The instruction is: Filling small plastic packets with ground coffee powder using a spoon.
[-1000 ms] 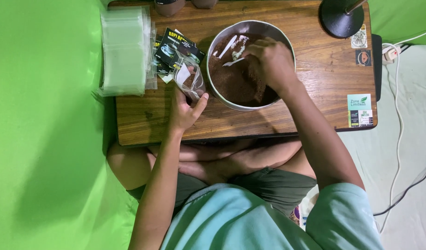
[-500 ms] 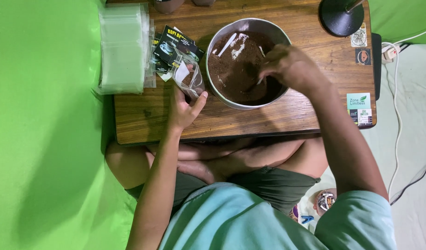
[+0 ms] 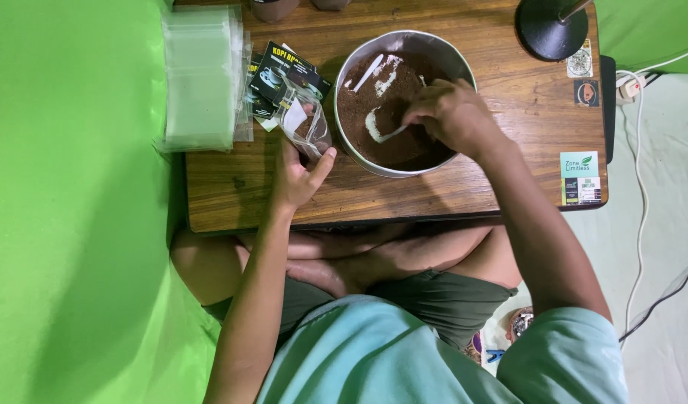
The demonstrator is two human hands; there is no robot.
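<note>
1. Since the earlier frame, the right hand had dropped from the far rim of the metal bowl toward its near right side, and its white spoon had dug lower into the brown powder.
2. That right hand was clenched around the spoon's handle, fingers curled over the bowl's inside; only the spoon's scoop end showed, lying in the powder.
3. Pale streaks marked the powder near the bowl's far wall.
4. At the bowl's left side, the left hand had kept its place, pinching the lower edge of a small clear plastic pouch between thumb and fingers, the pouch tilted toward the bowl and touching its rim.
5. Just beyond the pouch lay several black printed sachets, overlapping one another.
6. Left of those sat a stack of clear plastic bags at the table's left edge.
7. At the far right corner stood the round black base of a lamp, with stickers along the table's right edge.
8. Green cloth covered the floor to the left.
</note>
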